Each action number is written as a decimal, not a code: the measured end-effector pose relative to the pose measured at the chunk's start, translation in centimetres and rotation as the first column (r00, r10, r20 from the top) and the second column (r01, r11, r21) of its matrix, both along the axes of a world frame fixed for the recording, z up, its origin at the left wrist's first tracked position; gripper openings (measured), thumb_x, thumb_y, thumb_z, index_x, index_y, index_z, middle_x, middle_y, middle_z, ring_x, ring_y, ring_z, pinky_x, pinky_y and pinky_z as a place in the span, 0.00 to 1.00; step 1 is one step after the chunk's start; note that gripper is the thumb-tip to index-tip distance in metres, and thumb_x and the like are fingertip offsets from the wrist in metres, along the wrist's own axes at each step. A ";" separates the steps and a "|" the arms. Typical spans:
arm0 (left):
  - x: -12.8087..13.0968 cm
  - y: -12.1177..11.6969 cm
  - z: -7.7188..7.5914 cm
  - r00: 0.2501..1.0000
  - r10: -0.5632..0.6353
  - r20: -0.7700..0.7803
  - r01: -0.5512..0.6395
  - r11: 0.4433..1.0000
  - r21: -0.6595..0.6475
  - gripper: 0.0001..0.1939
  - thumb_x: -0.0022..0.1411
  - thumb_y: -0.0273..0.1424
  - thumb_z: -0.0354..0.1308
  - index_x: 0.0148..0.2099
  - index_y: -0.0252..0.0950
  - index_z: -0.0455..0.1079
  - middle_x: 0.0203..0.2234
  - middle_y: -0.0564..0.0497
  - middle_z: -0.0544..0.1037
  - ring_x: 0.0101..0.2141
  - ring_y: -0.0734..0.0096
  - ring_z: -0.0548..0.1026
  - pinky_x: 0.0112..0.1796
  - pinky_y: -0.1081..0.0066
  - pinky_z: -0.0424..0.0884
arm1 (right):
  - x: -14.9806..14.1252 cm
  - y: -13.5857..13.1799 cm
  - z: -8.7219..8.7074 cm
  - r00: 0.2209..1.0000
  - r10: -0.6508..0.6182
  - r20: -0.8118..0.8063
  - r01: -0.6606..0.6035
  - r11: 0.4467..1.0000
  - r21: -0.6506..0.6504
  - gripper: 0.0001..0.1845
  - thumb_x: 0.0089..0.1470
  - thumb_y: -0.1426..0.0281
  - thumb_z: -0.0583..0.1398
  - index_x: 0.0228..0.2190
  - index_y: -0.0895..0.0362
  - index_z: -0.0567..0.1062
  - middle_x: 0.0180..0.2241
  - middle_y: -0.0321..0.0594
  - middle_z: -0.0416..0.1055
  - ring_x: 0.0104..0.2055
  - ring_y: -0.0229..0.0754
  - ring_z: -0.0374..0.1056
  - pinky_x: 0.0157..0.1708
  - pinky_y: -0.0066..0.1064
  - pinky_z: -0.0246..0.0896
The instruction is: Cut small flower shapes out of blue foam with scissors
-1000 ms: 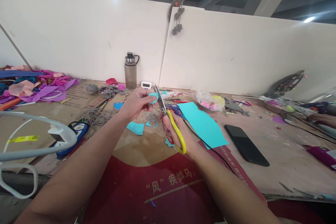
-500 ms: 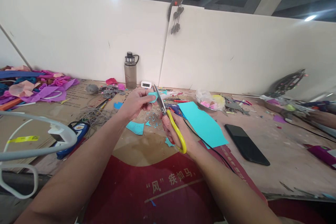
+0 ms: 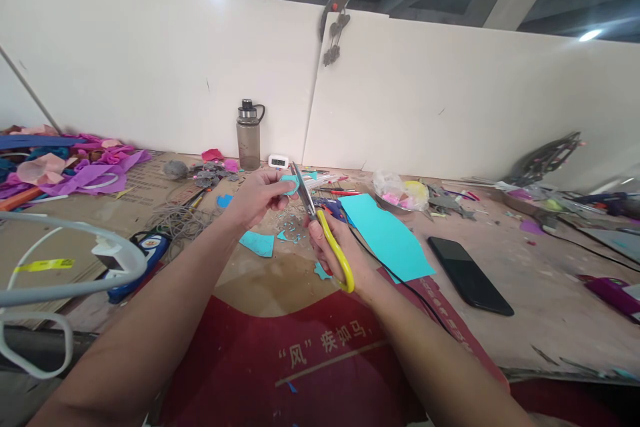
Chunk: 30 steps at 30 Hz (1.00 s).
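Note:
Between the thumb and fingers of my left hand (image 3: 264, 199) is a small turquoise piece of felt or paper (image 3: 290, 184). My right hand (image 3: 334, 247) grips yellow-handled scissors (image 3: 336, 248), their blades pointing up and away beside the small piece. Part of the lower handle is hidden by my fingers. Beneath my hands lie a turquoise offcut (image 3: 258, 243), a small jagged-edged turquoise piece (image 3: 322, 271) and scattered scraps (image 3: 283, 235). A larger turquoise sheet (image 3: 390, 237) with a curved edge rests to the right of my right hand.
A black phone (image 3: 470, 275) lies at the right, with a dark cable (image 3: 400, 279) crossing the large sheet. Behind stand a bottle (image 3: 249, 137) and a small white digital display (image 3: 279, 161). Colourful fabric scraps (image 3: 65, 167) pile up at the left, near a white cable (image 3: 75, 290).
My hands and the scissors have barely shifted. Another person's hand at the far right edge has gone out of view.

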<state>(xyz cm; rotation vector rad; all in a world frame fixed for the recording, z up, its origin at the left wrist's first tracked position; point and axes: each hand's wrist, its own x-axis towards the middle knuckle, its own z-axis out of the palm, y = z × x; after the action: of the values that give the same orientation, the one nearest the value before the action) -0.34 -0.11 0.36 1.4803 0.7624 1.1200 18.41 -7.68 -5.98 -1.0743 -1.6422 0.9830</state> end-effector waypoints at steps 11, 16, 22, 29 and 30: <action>0.0 -0.1 0.0 1.000 -0.006 -0.008 0.006 1.000 0.000 0.12 0.50 0.35 0.73 0.28 0.33 0.76 0.25 0.49 0.78 0.20 0.80 0.69 0.23 0.76 0.63 | -0.1 0.0 0.1 0.997 0.072 -0.037 -0.073 0.996 -0.044 0.34 0.62 0.32 0.56 0.35 0.50 0.63 0.24 0.28 0.58 0.20 0.35 0.54 0.17 0.29 0.55; -0.1 0.0 0.0 1.000 -0.010 -0.015 0.010 1.000 -0.001 0.12 0.50 0.35 0.74 0.28 0.33 0.76 0.24 0.49 0.78 0.21 0.80 0.69 0.23 0.76 0.63 | -0.1 0.1 -0.1 0.997 0.063 -0.048 -0.065 0.997 -0.045 0.34 0.62 0.32 0.56 0.35 0.50 0.62 0.24 0.28 0.58 0.20 0.35 0.53 0.18 0.29 0.53; -0.1 -0.1 0.1 1.000 -0.017 -0.019 0.017 1.000 0.011 0.13 0.50 0.35 0.73 0.27 0.33 0.76 0.24 0.49 0.78 0.20 0.80 0.70 0.23 0.77 0.63 | 0.0 0.2 -0.4 0.996 0.074 -0.044 -0.075 0.996 -0.037 0.33 0.63 0.32 0.56 0.35 0.51 0.63 0.23 0.28 0.58 0.20 0.35 0.53 0.18 0.29 0.52; -0.1 0.1 0.1 1.000 -0.014 -0.018 0.014 1.000 0.007 0.12 0.49 0.35 0.73 0.27 0.33 0.76 0.23 0.49 0.78 0.20 0.79 0.69 0.23 0.76 0.63 | 0.1 0.4 -0.5 0.996 0.077 -0.038 -0.078 0.997 -0.025 0.34 0.62 0.32 0.55 0.35 0.50 0.63 0.22 0.28 0.57 0.20 0.36 0.53 0.18 0.30 0.52; -0.1 0.1 0.1 1.000 -0.016 -0.014 0.017 1.000 0.007 0.12 0.49 0.35 0.73 0.27 0.33 0.76 0.23 0.49 0.78 0.20 0.79 0.69 0.23 0.76 0.63 | 0.1 0.4 -0.6 0.997 0.075 -0.033 -0.076 0.997 -0.023 0.34 0.62 0.32 0.55 0.35 0.50 0.64 0.22 0.28 0.57 0.20 0.36 0.53 0.18 0.30 0.52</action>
<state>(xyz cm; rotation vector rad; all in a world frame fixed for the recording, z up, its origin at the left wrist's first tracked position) -0.48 -0.02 0.42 1.4995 0.7554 1.1020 18.56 -7.29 -6.58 -1.0138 -1.6590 1.0670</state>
